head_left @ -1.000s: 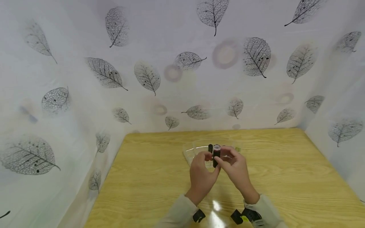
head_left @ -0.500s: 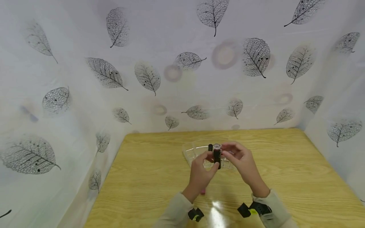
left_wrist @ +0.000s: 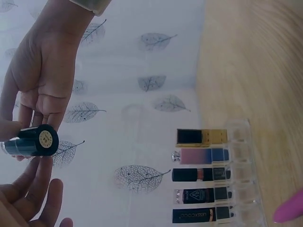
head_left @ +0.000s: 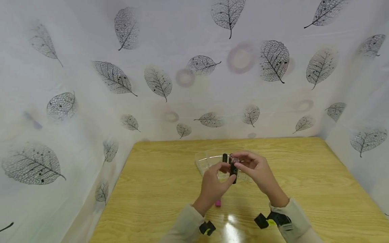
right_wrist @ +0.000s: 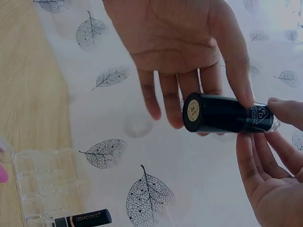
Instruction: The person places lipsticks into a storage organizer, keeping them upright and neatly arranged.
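Both hands hold a dark lipstick tube (head_left: 233, 173) with a clear top end, above the table. My left hand (head_left: 212, 189) grips its lower body between thumb and fingers; my right hand (head_left: 258, 170) pinches the clear top end. A round gold sticker (right_wrist: 193, 110) marks the tube's base in the right wrist view. Near the hands stands a clear organizer (left_wrist: 244, 161) with several lipsticks upright in a row, among them a pink-and-blue lipstick (left_wrist: 196, 155) and a black lipstick (left_wrist: 191, 215). The organizer is partly hidden behind the hands in the head view.
A small pink object (head_left: 218, 203), its kind unclear, is on the wood-grain table (head_left: 164, 189) near my left wrist. Leaf-patterned curtain (head_left: 194, 94) encloses the table's back and sides. Black straps with small boxes (head_left: 273, 221) sit on both wrists.
My right hand has shifted right and up to the tube's top. The tube has tilted and moved slightly right. The pink object has come into sight beside the left wrist.
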`<state>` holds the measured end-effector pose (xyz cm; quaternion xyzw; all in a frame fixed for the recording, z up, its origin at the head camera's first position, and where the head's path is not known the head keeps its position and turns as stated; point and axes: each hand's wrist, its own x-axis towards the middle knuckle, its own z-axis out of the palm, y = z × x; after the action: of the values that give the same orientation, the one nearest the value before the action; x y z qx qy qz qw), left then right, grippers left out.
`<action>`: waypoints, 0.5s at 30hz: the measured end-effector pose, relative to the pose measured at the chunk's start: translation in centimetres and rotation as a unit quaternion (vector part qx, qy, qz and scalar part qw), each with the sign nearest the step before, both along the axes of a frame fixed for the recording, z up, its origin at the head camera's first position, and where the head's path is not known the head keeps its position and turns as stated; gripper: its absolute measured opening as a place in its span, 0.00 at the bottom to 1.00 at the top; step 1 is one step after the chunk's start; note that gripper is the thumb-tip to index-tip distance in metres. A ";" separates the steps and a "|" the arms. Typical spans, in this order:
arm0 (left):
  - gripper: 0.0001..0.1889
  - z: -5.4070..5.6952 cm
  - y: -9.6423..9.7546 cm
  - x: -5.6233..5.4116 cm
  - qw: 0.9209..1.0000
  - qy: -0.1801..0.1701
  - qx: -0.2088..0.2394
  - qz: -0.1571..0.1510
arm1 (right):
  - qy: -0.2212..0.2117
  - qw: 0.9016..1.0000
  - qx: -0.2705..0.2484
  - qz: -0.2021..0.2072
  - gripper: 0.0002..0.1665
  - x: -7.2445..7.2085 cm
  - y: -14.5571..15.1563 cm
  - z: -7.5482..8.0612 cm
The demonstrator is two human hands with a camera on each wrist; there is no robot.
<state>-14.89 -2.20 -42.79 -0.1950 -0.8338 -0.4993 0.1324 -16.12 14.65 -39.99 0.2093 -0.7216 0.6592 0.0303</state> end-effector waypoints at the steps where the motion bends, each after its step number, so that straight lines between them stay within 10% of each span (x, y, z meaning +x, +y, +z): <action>1: 0.12 0.0 0.1 0.0 1.000 0.016 -0.018 0.020 | 0.004 1.000 0.000 -0.003 0.18 0.0 0.0 0.0; 5: 0.12 0.0 0.3 0.2 0.996 0.051 -0.040 0.065 | 0.015 1.000 -0.001 -0.012 0.18 0.1 -0.1 -0.1; 15: 0.11 0.7 0.2 0.2 0.998 0.043 0.019 0.042 | -0.024 0.999 0.029 -0.037 0.20 0.7 -0.1 -0.5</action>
<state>-14.65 -1.98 -42.05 -0.1786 -0.8252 -0.5001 0.1925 -15.41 14.52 -40.50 0.1675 -0.7483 0.6411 0.0310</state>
